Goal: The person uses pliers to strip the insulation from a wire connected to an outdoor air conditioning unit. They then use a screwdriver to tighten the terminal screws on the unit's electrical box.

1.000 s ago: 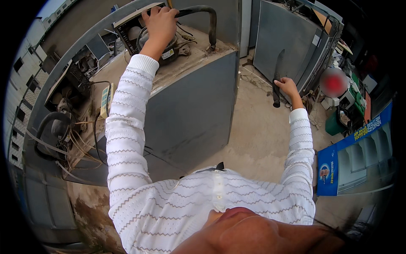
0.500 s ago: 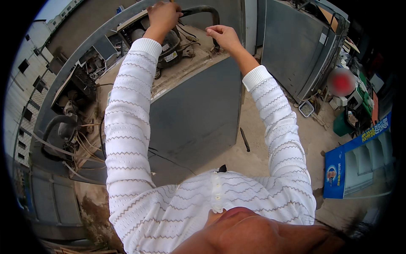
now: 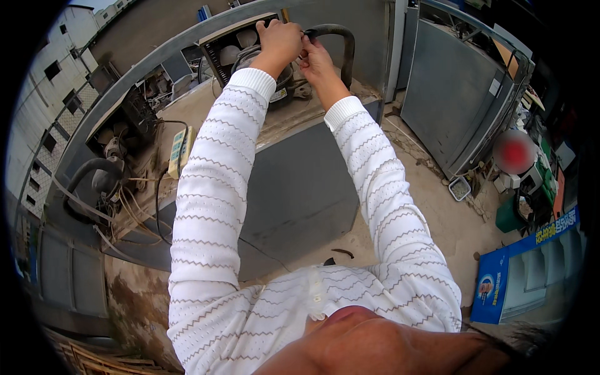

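My left hand (image 3: 280, 47) and my right hand (image 3: 317, 62) meet over a compressor unit on top of a large grey metal cabinet (image 3: 300, 194). The left hand's fingers are curled, with the back of the hand toward me. Right beside it, the right hand's fingertips are pinched together. What lies between the fingers is too small and hidden to make out. A thick black insulated pipe (image 3: 345, 47) arches down to the cabinet top, its upper end close to both hands. Below the left wrist, the dark compressor (image 3: 279, 94) shows in part, and a finned condenser (image 3: 219, 70) stands beside it.
A second compressor (image 3: 107, 179) with loose wires sits at left. A pale yellow box with a dark cable (image 3: 180, 152) lies beside my left sleeve. Another grey cabinet (image 3: 447, 94) stands at right, near a small white basket (image 3: 460, 189), a green bin (image 3: 509, 215) and a blue-framed display case (image 3: 490, 290).
My right hand has moved from apart to beside my left hand, its fingertips now close to the left fingers. The whole view has shifted, bringing the yellow box into sight.
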`<state>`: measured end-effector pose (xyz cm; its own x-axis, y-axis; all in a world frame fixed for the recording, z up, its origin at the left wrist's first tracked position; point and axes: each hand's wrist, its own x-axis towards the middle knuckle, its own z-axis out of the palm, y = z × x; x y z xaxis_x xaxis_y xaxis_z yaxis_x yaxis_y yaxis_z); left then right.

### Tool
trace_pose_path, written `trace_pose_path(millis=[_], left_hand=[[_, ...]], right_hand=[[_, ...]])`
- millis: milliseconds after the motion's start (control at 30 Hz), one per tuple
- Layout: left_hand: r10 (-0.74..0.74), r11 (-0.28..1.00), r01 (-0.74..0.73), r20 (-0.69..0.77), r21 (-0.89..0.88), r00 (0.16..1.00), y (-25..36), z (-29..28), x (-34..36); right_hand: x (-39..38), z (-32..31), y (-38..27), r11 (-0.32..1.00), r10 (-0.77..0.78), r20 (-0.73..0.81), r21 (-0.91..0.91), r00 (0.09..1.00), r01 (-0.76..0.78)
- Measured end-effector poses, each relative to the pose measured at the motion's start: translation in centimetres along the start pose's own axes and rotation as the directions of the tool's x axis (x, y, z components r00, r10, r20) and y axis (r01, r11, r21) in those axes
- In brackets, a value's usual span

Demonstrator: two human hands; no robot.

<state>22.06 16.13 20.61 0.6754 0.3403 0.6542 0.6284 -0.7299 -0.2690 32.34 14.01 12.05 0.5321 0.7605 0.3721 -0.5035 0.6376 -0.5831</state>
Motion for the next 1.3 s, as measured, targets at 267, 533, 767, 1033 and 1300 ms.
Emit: trace_pose_path(millis=[267, 533, 767, 1033, 1300], left_hand=[[0.053, 0.996, -0.038, -0.203, 0.079, 0.978, 0.4, 0.0, -0.8], [0.049, 0.996, -0.024, -0.308, 0.087, 0.95, 1.1, -0.3, -1.3], [0.035, 0.999, -0.027, -0.346, 0.027, 0.937, 0.9, 0.4, -1.0], [0.016, 0.995, 0.021, -0.351, 0.102, 0.936, 1.6, 1.0, -1.0], [-0.022, 0.996, 0.046, -0.305, 0.071, 0.952, 1.8, 0.5, -1.1]], right_hand=[[-1.2, -2.9, -3.2, 0.601, -0.341, 0.102, -0.74, 0.934, 0.3], [-5.8, -4.4, -8.3, -0.353, -0.483, 0.147, -0.935, 0.863, -0.039], [-10.8, -6.6, -11.1, -0.439, -0.461, 0.036, -0.877, 0.886, -0.193], [-14.7, -8.4, -12.0, -0.329, -0.469, -0.172, -0.876, 0.866, -0.353], [-19.5, -13.0, -9.5, -0.228, -0.413, -0.286, -0.886, 0.864, -0.403]])
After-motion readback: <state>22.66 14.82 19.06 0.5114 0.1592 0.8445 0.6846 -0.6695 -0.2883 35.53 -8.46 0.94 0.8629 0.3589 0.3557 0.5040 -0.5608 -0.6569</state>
